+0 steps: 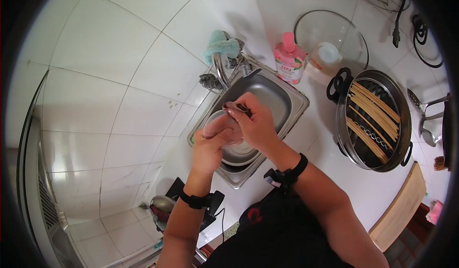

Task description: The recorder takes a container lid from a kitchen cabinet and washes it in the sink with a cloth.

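Over a stainless steel sink, my left hand grips a clear container, possibly plastic or glass, by its near side. My right hand pinches a crumpled brown, wet-looking piece against the container's upper rim; its material cannot be told. Below both hands lies a round metal basin inside the sink. The chrome faucet stands beyond them, with a light green cloth draped on it.
A steel wool scrubber lies left of the faucet. Behind the sink stands a pink detergent bottle. To the right are a large pot with chopsticks across it, a glass lid and a wooden board.
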`<state>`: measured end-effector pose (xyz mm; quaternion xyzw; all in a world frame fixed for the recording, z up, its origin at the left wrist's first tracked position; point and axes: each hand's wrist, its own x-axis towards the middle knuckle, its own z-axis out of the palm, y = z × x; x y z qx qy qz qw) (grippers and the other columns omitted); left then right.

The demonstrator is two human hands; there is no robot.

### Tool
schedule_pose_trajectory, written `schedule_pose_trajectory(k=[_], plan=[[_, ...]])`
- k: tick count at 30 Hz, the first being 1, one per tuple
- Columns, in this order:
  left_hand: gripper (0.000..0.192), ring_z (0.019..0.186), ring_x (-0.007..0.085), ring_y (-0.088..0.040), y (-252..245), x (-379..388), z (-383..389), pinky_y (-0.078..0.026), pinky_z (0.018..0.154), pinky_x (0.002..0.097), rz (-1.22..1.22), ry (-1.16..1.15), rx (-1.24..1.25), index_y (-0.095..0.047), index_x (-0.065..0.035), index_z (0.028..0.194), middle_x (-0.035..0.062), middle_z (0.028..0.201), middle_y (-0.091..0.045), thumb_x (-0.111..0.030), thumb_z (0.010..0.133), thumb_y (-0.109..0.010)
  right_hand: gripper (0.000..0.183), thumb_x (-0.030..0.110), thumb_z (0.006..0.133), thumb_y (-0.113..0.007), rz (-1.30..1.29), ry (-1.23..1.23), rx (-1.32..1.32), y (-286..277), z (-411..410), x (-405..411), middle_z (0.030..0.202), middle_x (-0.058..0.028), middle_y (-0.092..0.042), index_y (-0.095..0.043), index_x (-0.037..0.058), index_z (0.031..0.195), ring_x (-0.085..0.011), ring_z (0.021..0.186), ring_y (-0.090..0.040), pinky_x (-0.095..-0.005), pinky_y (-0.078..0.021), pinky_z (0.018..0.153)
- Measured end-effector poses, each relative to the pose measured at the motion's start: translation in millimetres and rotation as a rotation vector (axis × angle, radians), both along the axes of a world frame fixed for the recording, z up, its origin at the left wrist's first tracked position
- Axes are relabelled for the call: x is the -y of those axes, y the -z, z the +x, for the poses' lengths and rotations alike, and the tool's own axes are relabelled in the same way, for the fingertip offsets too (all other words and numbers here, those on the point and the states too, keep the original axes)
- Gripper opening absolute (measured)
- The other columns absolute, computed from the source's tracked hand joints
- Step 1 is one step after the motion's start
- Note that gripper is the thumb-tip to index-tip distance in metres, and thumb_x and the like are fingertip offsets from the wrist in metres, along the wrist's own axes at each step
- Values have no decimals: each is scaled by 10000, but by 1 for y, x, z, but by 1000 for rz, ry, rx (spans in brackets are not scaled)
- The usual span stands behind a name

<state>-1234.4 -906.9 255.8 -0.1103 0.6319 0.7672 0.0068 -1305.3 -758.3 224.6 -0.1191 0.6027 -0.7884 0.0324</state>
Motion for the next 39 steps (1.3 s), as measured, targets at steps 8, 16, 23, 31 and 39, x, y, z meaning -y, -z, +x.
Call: schedule_pose_trajectory(k=[8, 16, 23, 31, 39], plan=[[365, 820, 337, -761, -9, 16, 0, -650, 728, 417, 116, 173, 265, -663, 105, 1154, 198, 1003, -743, 61, 792, -644, 126, 156, 889, -743, 346, -284, -452, -16, -20, 4, 864, -86, -634, -685, 46, 909, -302, 731, -624, -357, -486, 650], [410, 837, 264, -741, -22, 12, -10, -609, 708, 347, 52, 228, 425, -665, 111, 1158, 174, 976, -760, 63, 751, -684, 163, 162, 911, -739, 333, -369, -395, 5, -26, 3, 873, -84, -625, -664, 18, 906, -278, 708, -606, -368, -479, 658], [370, 902, 322, -772, -17, 9, -12, -644, 757, 378, -39, 12, 233, -679, 100, 1220, 219, 1087, -753, 59, 857, -618, 233, 185, 934, -729, 247, -117, 19, 18, -6, -3, 795, -139, -629, -621, -11, 871, -270, 677, -588, -381, -456, 629], [424, 1086, 334, -723, 4, 4, -7, -609, 904, 423, 34, -162, 53, -559, 82, 1384, 244, 1267, -687, -51, 981, -585, 242, 198, 956, -725, 184, 101, 113, 21, 17, 14, 755, -114, -638, -617, -8, 890, -206, 660, -589, -350, -475, 639], [769, 1441, 403, -453, 4, 5, 0, -337, 1210, 571, 612, 14, 9, -346, 17, 1561, 285, 1550, -454, -592, 1097, -268, 111, 109, 944, -718, 147, 237, -35, 19, 18, 18, 877, -124, -635, -652, 22, 962, -281, 725, -646, -357, -506, 655]])
